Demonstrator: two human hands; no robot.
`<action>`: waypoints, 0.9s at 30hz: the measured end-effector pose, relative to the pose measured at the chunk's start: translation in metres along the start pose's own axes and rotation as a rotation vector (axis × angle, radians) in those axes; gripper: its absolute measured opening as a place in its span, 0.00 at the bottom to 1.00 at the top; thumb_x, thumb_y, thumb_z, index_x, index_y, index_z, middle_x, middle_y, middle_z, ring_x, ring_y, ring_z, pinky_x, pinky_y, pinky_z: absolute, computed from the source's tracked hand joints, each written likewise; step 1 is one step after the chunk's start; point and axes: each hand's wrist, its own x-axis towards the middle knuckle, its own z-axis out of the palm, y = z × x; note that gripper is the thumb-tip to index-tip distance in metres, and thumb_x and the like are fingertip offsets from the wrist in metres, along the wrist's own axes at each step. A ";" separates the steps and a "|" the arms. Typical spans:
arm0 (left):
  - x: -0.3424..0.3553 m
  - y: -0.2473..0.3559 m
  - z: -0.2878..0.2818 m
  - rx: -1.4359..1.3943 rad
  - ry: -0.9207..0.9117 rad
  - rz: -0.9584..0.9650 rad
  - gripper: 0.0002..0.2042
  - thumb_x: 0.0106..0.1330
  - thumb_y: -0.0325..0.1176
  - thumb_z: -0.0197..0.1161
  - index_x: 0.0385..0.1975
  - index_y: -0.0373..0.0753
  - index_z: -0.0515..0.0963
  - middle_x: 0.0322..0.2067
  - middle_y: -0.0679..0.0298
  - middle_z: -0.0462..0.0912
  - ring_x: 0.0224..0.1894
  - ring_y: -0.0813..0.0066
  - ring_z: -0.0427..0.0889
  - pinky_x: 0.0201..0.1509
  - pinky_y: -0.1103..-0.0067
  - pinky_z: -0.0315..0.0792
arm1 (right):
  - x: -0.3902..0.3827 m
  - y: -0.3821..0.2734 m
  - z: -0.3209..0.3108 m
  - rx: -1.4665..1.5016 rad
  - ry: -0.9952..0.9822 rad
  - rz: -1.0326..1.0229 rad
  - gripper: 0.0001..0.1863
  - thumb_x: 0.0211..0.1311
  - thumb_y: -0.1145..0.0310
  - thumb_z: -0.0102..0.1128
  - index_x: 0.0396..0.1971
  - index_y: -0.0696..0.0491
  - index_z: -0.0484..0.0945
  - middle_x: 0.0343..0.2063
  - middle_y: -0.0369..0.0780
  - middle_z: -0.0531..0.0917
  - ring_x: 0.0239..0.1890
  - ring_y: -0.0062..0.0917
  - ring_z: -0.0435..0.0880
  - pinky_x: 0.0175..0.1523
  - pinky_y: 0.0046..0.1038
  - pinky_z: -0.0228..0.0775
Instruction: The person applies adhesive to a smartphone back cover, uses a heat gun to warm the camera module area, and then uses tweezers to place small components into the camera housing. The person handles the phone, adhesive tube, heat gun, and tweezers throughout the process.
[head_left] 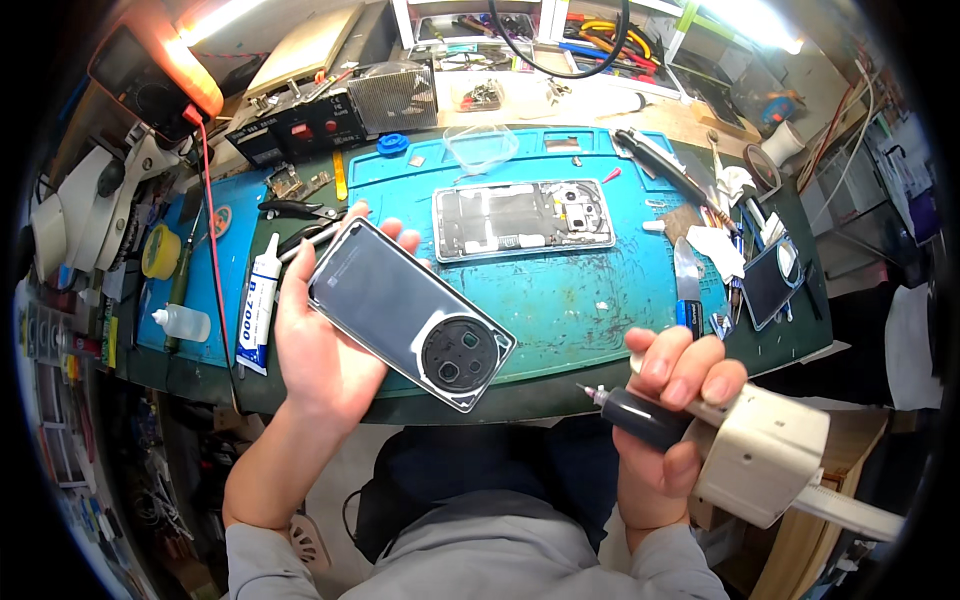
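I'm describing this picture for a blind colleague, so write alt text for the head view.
A left hand holds a phone back cover with a round black camera ring, while the right hand grips a cream dispenser fitted with a dark syringe. Beyond them, an opened phone lies on a blue-green work mat.

just a plain grey top (490, 555) | left sleeve (265, 562) and right sleeve (675, 565) same grey, ending well back from the grip | left hand (325, 345), right hand (668, 395) bare | super dark trousers (570, 470) between grips
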 end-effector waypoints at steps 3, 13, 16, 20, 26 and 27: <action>0.001 0.020 -0.002 0.171 0.108 0.017 0.29 0.80 0.51 0.48 0.70 0.34 0.65 0.58 0.52 0.78 0.65 0.59 0.75 0.72 0.60 0.66 | 0.010 0.005 0.002 0.023 0.011 -0.005 0.24 0.61 0.56 0.75 0.51 0.42 0.71 0.41 0.33 0.75 0.49 0.29 0.76 0.68 0.46 0.66; -0.012 0.038 -0.013 1.614 -0.119 0.248 0.37 0.74 0.50 0.63 0.74 0.31 0.60 0.64 0.47 0.73 0.67 0.61 0.70 0.72 0.67 0.61 | 0.030 0.026 0.016 0.048 -0.054 0.069 0.30 0.65 0.55 0.63 0.64 0.49 0.69 0.40 0.33 0.73 0.45 0.26 0.73 0.60 0.40 0.66; -0.021 0.033 -0.011 1.858 -0.192 0.351 0.39 0.72 0.51 0.64 0.74 0.31 0.59 0.63 0.42 0.72 0.66 0.51 0.69 0.71 0.63 0.61 | 0.034 0.030 0.021 -0.008 -0.110 0.052 0.25 0.67 0.55 0.63 0.59 0.48 0.70 0.39 0.34 0.73 0.46 0.27 0.74 0.61 0.41 0.68; -0.028 0.026 -0.020 2.185 -0.173 0.732 0.37 0.69 0.53 0.65 0.69 0.31 0.67 0.64 0.49 0.75 0.67 0.49 0.70 0.70 0.57 0.62 | 0.033 0.040 0.030 -0.060 -0.103 0.013 0.19 0.67 0.55 0.64 0.51 0.46 0.69 0.39 0.34 0.73 0.44 0.27 0.74 0.56 0.39 0.71; -0.049 0.017 -0.021 2.214 -0.578 0.740 0.36 0.65 0.63 0.61 0.58 0.36 0.79 0.59 0.59 0.81 0.66 0.57 0.74 0.73 0.58 0.60 | 0.035 0.049 0.038 -0.084 -0.059 0.065 0.18 0.68 0.53 0.63 0.49 0.45 0.69 0.38 0.33 0.73 0.42 0.25 0.74 0.52 0.36 0.71; -0.049 0.014 -0.019 2.258 -0.585 0.706 0.38 0.63 0.66 0.60 0.58 0.37 0.79 0.60 0.60 0.81 0.67 0.58 0.73 0.74 0.58 0.59 | 0.034 0.049 0.039 -0.080 -0.050 0.075 0.18 0.68 0.53 0.63 0.49 0.45 0.69 0.38 0.33 0.73 0.41 0.24 0.74 0.52 0.36 0.71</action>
